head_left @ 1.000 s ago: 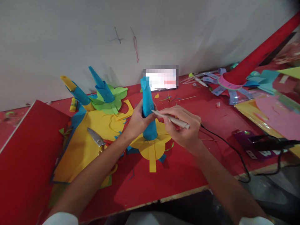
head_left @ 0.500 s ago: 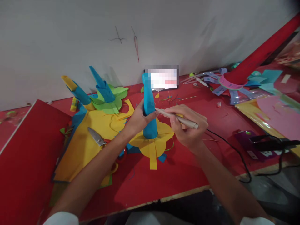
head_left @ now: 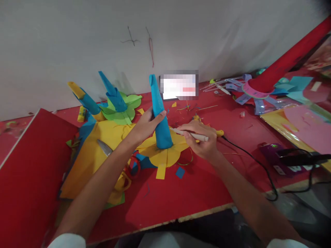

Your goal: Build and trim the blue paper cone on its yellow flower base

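Note:
A tall blue paper cone (head_left: 162, 132) rises from a yellow petal-shaped paper base (head_left: 165, 158) and leans a little left. My left hand (head_left: 148, 124) is wrapped round the cone's middle, the thumb across its front. Between the fingers and thumb of my right hand (head_left: 203, 139) is a pale pen (head_left: 192, 133), its tip at the cone's lower right side; whether it touches cannot be told. Behind that hand lies a yellow-handled tool (head_left: 219, 133) with a black cord, mostly hidden. Scissors (head_left: 104, 147) lie beneath my left forearm, their blades showing.
Two similar paper pieces, one with a green base (head_left: 121, 115), stand at the back left. A glue stick (head_left: 81, 114), yellow sheets (head_left: 85, 165) and a red board (head_left: 31, 172) are at left. A lit tablet (head_left: 178, 88) leans on the wall. Right: red cone (head_left: 287, 62), purple box (head_left: 275, 158).
The blue cone has tilted left and its base has shifted slightly left. My left thumb sits higher on it. The pen has moved down and slightly left with my right hand.

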`<state>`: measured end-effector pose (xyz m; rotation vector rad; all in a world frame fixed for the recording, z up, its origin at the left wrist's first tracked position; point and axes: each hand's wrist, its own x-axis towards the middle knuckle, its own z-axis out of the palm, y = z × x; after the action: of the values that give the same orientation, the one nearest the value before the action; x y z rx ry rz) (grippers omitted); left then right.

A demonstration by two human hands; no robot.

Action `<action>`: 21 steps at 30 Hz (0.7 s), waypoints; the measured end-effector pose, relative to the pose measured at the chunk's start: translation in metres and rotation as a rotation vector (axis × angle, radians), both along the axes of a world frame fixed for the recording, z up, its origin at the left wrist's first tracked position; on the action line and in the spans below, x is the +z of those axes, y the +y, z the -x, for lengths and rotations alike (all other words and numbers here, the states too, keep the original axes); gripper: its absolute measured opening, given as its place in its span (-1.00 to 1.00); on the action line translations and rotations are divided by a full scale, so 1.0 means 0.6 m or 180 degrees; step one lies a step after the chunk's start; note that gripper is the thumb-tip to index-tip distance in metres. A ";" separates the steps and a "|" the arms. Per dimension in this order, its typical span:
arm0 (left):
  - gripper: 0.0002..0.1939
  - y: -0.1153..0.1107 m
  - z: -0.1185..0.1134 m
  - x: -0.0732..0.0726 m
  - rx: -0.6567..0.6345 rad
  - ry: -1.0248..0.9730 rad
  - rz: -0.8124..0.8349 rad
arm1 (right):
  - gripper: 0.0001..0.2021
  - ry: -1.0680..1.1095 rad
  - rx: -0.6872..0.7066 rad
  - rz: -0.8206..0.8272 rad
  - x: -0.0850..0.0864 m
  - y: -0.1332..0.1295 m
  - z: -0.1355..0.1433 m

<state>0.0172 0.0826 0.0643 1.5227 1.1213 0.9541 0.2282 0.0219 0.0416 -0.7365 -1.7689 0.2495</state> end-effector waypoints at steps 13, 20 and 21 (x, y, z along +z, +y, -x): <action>-0.62 0.000 0.011 0.011 -0.0084 0.0535 -0.0262 | -0.82 -0.0224 0.0214 -0.0137 -0.013 -0.009 0.021; -0.60 -0.005 0.003 0.009 0.0063 0.0781 -0.0200 | -0.87 -0.0518 0.0159 -0.0221 -0.009 -0.013 0.022; -0.61 -0.004 0.002 0.009 0.0061 0.0779 -0.0211 | -0.88 -0.0553 0.0158 -0.0227 -0.009 -0.013 0.022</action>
<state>0.0157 0.0799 0.0699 1.7198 1.2889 0.8404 0.2149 0.0141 0.0361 -0.6804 -1.9523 0.1587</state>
